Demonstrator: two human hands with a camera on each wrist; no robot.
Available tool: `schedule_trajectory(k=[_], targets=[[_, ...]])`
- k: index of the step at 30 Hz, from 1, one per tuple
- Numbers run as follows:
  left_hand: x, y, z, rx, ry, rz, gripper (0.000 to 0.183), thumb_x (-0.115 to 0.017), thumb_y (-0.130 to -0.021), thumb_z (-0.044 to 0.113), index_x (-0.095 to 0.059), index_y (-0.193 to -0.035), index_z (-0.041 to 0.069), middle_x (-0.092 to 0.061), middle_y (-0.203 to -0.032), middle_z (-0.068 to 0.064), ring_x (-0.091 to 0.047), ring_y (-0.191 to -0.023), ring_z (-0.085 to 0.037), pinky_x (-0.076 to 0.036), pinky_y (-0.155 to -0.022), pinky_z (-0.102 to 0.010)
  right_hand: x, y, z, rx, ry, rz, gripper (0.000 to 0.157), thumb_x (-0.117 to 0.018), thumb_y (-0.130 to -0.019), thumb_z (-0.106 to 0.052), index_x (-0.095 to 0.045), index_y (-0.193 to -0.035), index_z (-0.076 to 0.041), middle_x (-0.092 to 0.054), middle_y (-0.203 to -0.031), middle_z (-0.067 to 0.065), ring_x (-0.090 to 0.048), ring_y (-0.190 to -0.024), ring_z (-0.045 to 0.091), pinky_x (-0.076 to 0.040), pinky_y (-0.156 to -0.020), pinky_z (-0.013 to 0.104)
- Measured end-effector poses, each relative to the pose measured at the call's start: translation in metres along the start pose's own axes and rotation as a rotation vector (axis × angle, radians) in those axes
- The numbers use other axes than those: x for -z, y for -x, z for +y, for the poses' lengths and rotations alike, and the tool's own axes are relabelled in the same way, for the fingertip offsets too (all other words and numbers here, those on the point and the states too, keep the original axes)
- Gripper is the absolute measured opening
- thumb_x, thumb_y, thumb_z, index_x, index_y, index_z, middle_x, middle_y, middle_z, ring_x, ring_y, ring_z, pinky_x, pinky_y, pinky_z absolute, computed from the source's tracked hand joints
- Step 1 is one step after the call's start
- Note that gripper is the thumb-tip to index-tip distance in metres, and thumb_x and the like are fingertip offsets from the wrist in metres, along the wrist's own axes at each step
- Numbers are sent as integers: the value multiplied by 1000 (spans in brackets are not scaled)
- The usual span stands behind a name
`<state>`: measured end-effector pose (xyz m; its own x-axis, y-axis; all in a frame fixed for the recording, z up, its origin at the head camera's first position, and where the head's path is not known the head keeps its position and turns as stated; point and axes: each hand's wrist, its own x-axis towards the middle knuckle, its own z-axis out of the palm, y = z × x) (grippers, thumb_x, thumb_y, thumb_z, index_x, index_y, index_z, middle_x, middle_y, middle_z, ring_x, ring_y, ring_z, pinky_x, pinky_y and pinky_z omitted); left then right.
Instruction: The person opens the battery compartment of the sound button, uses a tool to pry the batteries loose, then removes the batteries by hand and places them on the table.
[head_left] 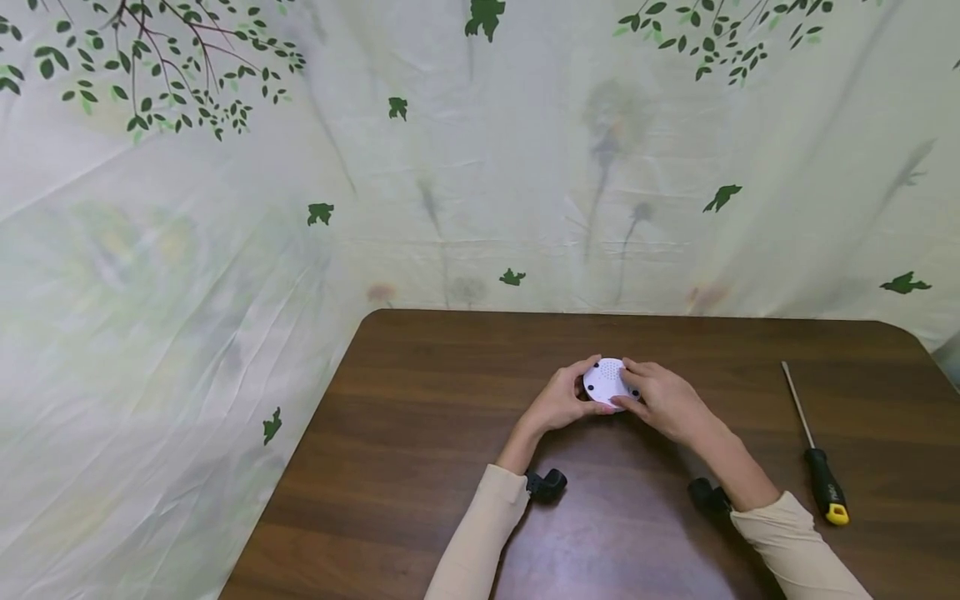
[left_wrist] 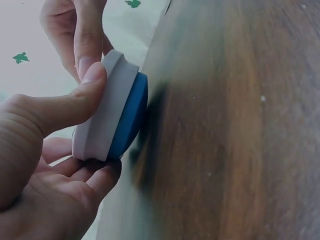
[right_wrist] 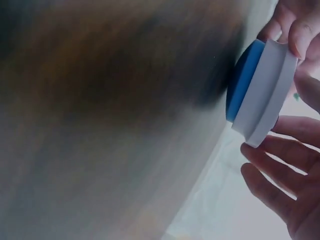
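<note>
A round white device (head_left: 606, 382) with a blue domed side (left_wrist: 129, 120) is held on edge over the table. Its white face, turned toward me, has a patch of small holes and dark round spots near the rim. My left hand (head_left: 564, 400) grips it by the rim, thumb on the near side and fingers beneath, as the left wrist view shows. On the right part of the face rest the thumb and fingertips of my right hand (head_left: 667, 402). Other right fingers (right_wrist: 282, 167) extend, spread apart, by the white rim in the right wrist view.
A long screwdriver (head_left: 825, 483) with a black and yellow handle lies on the brown wooden table (head_left: 420, 483) to the right. Behind the table's far edge hangs a pale cloth (head_left: 525, 183) printed with leaves.
</note>
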<state>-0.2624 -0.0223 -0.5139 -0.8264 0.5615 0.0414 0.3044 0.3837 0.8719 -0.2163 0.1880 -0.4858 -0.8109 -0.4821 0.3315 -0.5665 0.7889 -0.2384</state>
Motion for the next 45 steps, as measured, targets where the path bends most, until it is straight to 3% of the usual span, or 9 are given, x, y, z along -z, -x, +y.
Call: schedule_trajectory(k=[8, 11, 14, 19, 22, 28, 37, 45], targets=[[1, -3, 5, 11, 109, -8, 83, -84, -85, 2, -40, -155, -5, -53, -154, -21, -62, -128, -23, -54, -102, -25, -7, 1, -11, 180, 449, 51, 39, -76, -93, -19, -67, -118, 9, -67, -120, 28, -69, -102, 38, -60, -80, 46], [0, -5, 6, 20, 139, -1, 83, -84, -85, 2, -40, -155, -7, -53, -153, -22, -60, -133, -23, -53, -105, -26, -9, 3, -12, 178, 501, 49, 38, -73, -94, -16, -64, -120, 10, -66, -122, 28, -68, -104, 36, -59, -79, 45], [-1, -6, 8, 35, 138, 7, 83, -84, -85, 2, -40, -154, -8, -51, -154, -23, -57, -136, -22, -52, -106, -25, -8, 4, -12, 143, 440, 28, 34, -70, -94, -10, -63, -121, 8, -66, -126, 27, -68, -108, 37, -58, -80, 48], [-1, -4, 9, 54, 152, 28, 82, -85, -84, 1, -42, -153, -8, -52, -153, -23, -59, -134, -21, -54, -104, -26, -4, 5, -11, 129, 379, 28, 33, -71, -87, -1, -63, -118, 0, -71, -128, 21, -70, -113, 36, -55, -93, 57], [0, -3, 9, 67, 165, 35, 82, -86, -83, 3, -43, -153, -7, -52, -154, -22, -60, -132, -20, -55, -101, -24, -5, 7, -10, 154, 394, 77, 34, -74, -85, -2, -67, -119, -1, -73, -126, 18, -70, -114, 35, -51, -98, 63], [1, -3, 10, 84, 183, 33, 84, -87, -82, 5, -43, -153, -7, -49, -156, -21, -57, -135, -19, -54, -103, -23, -14, 11, -10, 192, 349, 215, 30, -72, -87, -8, -71, -116, -2, -76, -119, 16, -71, -111, 36, -48, -96, 67], [1, -3, 7, 81, 178, 53, 85, -89, -81, 5, -44, -153, -7, -49, -157, -20, -58, -134, -18, -53, -104, -24, -13, 13, -14, 150, 232, 274, 28, -79, -85, -16, -79, -110, -4, -77, -118, 16, -71, -106, 33, -48, -93, 66], [-1, -1, 6, 94, 138, 54, 86, -90, -79, 5, -45, -152, -6, -49, -156, -21, -59, -131, -15, -53, -104, -22, -11, 14, -16, -28, -24, 228, 21, -86, -83, -17, -80, -99, -6, -68, -106, 14, -60, -101, 35, -45, -81, 51]])
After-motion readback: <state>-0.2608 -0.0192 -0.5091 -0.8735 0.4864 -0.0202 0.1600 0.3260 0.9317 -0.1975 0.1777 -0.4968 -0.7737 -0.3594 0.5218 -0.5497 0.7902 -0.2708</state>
